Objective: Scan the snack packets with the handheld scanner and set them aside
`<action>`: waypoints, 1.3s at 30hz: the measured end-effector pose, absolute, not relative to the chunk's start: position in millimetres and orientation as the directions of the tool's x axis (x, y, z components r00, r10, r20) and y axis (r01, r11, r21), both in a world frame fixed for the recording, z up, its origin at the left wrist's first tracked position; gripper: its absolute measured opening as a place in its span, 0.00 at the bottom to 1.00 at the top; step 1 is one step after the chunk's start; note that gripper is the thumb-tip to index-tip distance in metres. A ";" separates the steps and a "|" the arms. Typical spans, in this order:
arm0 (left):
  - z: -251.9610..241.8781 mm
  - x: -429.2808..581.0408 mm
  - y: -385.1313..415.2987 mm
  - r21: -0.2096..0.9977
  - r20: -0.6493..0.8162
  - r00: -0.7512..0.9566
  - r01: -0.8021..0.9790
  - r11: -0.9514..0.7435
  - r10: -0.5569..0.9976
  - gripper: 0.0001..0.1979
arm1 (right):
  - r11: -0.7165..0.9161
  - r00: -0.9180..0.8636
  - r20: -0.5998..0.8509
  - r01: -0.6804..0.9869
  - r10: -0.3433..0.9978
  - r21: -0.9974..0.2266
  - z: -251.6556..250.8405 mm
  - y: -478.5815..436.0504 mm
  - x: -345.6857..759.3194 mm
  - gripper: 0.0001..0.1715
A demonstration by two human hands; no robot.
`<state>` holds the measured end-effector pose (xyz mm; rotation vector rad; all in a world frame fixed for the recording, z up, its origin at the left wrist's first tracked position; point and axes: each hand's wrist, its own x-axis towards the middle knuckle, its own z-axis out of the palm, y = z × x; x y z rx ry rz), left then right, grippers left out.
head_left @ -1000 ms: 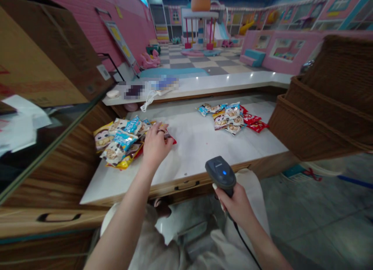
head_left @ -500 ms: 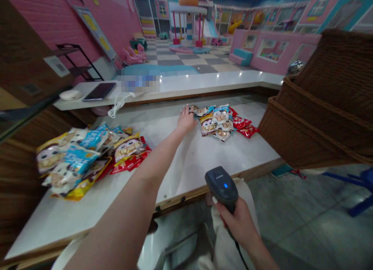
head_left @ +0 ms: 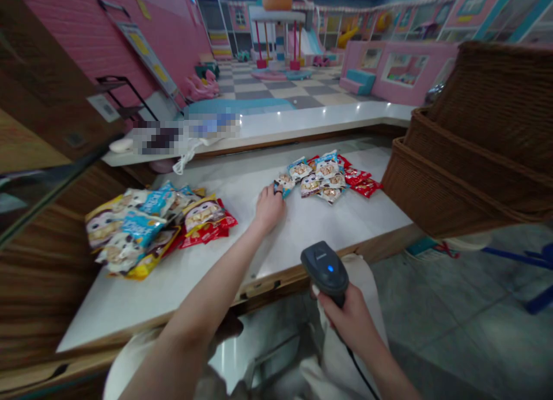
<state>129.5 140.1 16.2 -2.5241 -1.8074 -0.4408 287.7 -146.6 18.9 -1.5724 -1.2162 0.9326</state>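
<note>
My left hand (head_left: 268, 207) rests on the white counter (head_left: 302, 227) with its fingers closed on a small snack packet (head_left: 283, 184) pulled away from the right pile of snack packets (head_left: 329, 175). That pile holds blue, brown and red packets. My right hand (head_left: 352, 319) grips a black barcode scanner (head_left: 325, 267) below the counter's front edge, its blue light lit and its cable trailing down. A bigger pile of snack packets (head_left: 151, 224) lies at the counter's left.
Stacked wicker baskets (head_left: 466, 152) stand at the right end of the counter. A raised white ledge (head_left: 280, 123) runs along the back. A dark cabinet (head_left: 43, 112) stands at the left. A play area lies beyond.
My left hand went from the left pile across to the right pile, then drew back toward me with one packet. The scanner hand stayed in place.
</note>
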 end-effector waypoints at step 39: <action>16.0 59.7 11.6 0.721 -0.337 -0.080 -0.663 0.202 0.938 0.25 | -0.065 0.187 -0.010 0.289 0.982 -0.955 50.8 -158.7 251.3 0.14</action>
